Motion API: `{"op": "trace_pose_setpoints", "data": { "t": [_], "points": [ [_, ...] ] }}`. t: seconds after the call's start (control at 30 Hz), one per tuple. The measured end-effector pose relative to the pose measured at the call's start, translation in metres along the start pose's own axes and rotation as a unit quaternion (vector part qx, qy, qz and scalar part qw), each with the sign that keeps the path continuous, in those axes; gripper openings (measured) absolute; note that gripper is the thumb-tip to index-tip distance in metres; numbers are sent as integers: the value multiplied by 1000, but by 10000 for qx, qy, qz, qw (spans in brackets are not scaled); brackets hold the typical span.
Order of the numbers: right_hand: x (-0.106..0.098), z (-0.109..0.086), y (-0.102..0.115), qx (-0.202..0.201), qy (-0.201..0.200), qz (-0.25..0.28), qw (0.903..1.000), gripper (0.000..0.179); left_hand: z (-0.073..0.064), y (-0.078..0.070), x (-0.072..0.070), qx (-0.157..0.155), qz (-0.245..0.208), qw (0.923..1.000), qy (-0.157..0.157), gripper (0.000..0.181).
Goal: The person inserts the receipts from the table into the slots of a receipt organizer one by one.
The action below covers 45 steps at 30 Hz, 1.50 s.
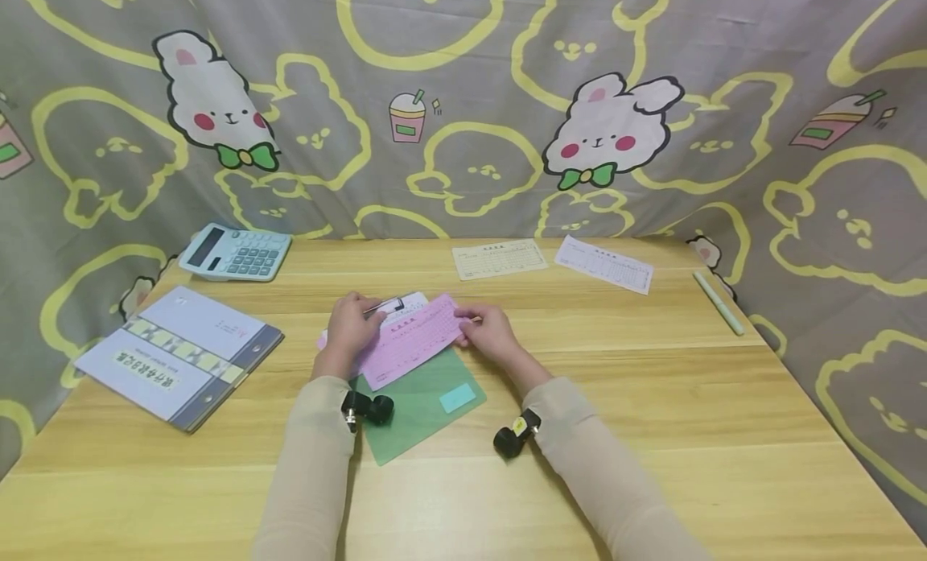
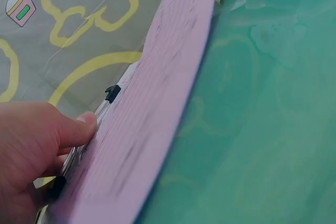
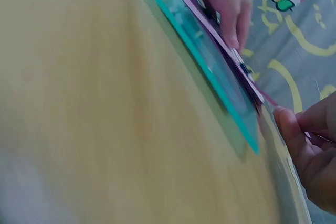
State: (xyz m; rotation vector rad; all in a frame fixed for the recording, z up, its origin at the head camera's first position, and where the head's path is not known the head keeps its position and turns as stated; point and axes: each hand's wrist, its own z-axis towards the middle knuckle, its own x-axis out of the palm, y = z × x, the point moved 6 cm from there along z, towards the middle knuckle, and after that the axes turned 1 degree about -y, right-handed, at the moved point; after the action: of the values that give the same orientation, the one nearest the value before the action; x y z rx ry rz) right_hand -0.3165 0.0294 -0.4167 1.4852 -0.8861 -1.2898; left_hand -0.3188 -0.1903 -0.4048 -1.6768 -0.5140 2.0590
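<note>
A translucent green clipboard (image 1: 416, 432) is held at a slant over the table, with a light-blue label near its lower right corner. My left hand (image 1: 351, 327) grips its top edge, thumb on the metal clip (image 1: 391, 307), whose black end (image 2: 112, 93) shows in the left wrist view. A pink printed form (image 1: 413, 344) lies across the upper part of the board, over a white sheet (image 1: 416, 301) at the clip. My right hand (image 1: 491, 333) pinches the pink form's right end between thumb and fingers; the right wrist view shows this hand (image 3: 312, 150) beyond the board's edge.
At the left lie a purple-grey binder (image 1: 177, 356) and a light-blue calculator (image 1: 237, 253). Along the back edge are a cream form (image 1: 500, 259) and a pale lilac form (image 1: 604, 263). A light-green pen (image 1: 718, 303) lies at the right. A patterned curtain (image 1: 478, 78) hangs behind the wooden table (image 1: 652, 400).
</note>
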Motion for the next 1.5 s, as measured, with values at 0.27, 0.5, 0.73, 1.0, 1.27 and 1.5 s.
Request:
{"op": "trace_pose_setpoints", "data": {
  "t": [0.27,0.5,0.73,1.0,1.27,1.5],
  "points": [
    [24,-6,10,77,210,-126,9997,26,1,-6,-2,-109,100,9999,24,34],
    [35,-5,8,119,101,59,9999,26,0,-5,-1,-347,86,9993,119,34],
    [38,-2,4,12,-10,-82,10000,24,-2,-5,1,-279,-19,9996,-79,34],
    [39,-3,4,-53,-143,-183,9997,23,-5,-1,2,55,-430,9979,-486,33],
    [39,-4,4,-256,-83,-284,9992,21,-4,2,4,-8,-446,9981,-418,37],
    [39,-5,4,-316,199,-265,9990,28,-3,0,6,255,-28,9987,-436,32]
  ]
}}
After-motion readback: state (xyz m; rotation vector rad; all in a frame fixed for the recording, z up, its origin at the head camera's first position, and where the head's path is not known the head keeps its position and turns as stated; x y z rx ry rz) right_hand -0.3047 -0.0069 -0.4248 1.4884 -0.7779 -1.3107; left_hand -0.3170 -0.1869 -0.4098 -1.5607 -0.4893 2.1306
